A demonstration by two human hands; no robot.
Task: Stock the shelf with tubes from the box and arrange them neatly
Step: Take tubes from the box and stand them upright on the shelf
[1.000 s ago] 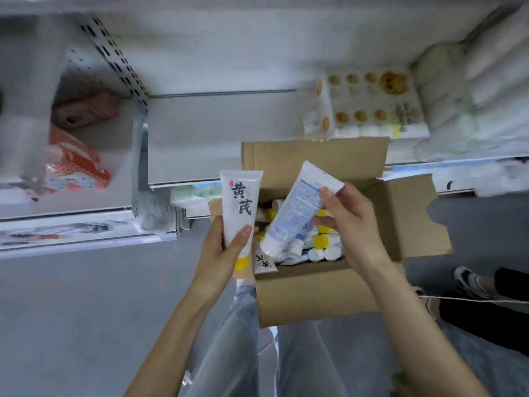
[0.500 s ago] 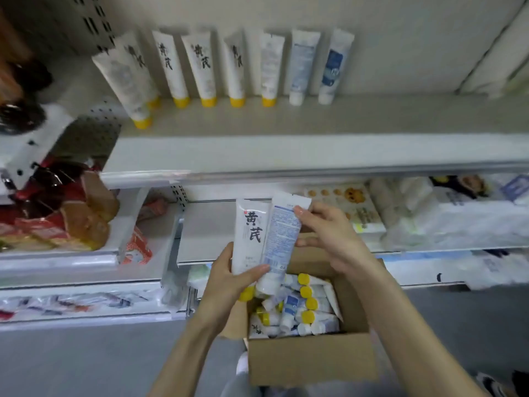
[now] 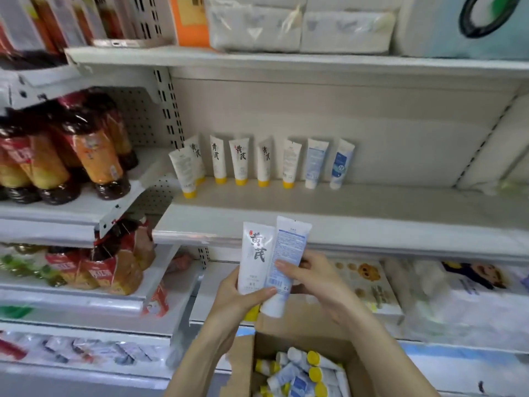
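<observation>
yellow-capped tube (image 3: 254, 259) + blue-print tube (image 3: 286, 262): upright, caps down, touching, just below shelf (image 3: 357, 216) lip | left hand (image 3: 237, 302) grips the first, right hand (image 3: 315, 279) pinches the second | standing row (image 3: 257, 164) up-ahead; bare space rightward, nearer right hand | box (image 3: 303, 333) below

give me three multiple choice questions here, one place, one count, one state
1. How many tubes stand on the shelf? A four; B twelve; C eight
2. Where is the box? A on that shelf; B low, under the hands; C behind those tubes
3. What are the hands doing? A each holds a tube; B both hang free; C both push the box
Answers: 1 C, six yellow-capped plus two white-capped. 2 B, it sits low, below the wrists. 3 A, the left hand grips the yellow-capped tube and the right hand pinches the blue-print tube.
</observation>
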